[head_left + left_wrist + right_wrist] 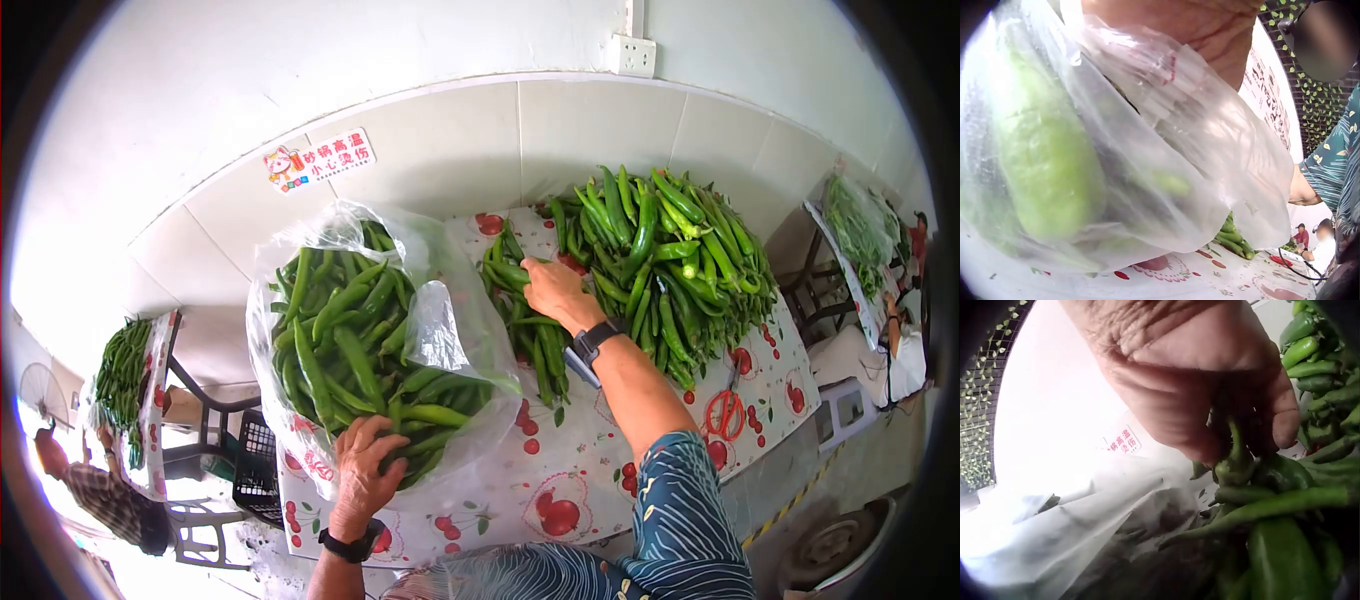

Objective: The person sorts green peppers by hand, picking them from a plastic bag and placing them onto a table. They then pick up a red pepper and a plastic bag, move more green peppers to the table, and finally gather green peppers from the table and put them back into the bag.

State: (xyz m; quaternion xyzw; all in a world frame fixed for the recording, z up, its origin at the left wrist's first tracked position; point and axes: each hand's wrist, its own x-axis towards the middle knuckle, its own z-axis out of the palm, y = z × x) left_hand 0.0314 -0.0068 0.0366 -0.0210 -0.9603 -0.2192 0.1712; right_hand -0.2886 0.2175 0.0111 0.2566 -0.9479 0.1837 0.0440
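Note:
Long green peppers (350, 345) fill a clear plastic bag (455, 250) at the left of the table. My left hand (368, 470) rests on the peppers at the bag's near side, fingers bent down among them; I cannot tell if it grips one. In the left wrist view the bag (1222, 144) covers the fingers. My right hand (560, 295) is at a small heap of peppers (545, 355) beside the bag. Its fingers and thumb close about a green pepper (1235, 465) by the stem end in the right wrist view.
A large pile of green peppers (690, 250) lies at the back right of the cherry-print tablecloth (590, 490). Red-handled scissors (724, 412) lie near the right edge. A black crate (258, 465) stands left of the table. A tiled wall (590, 120) bounds the back.

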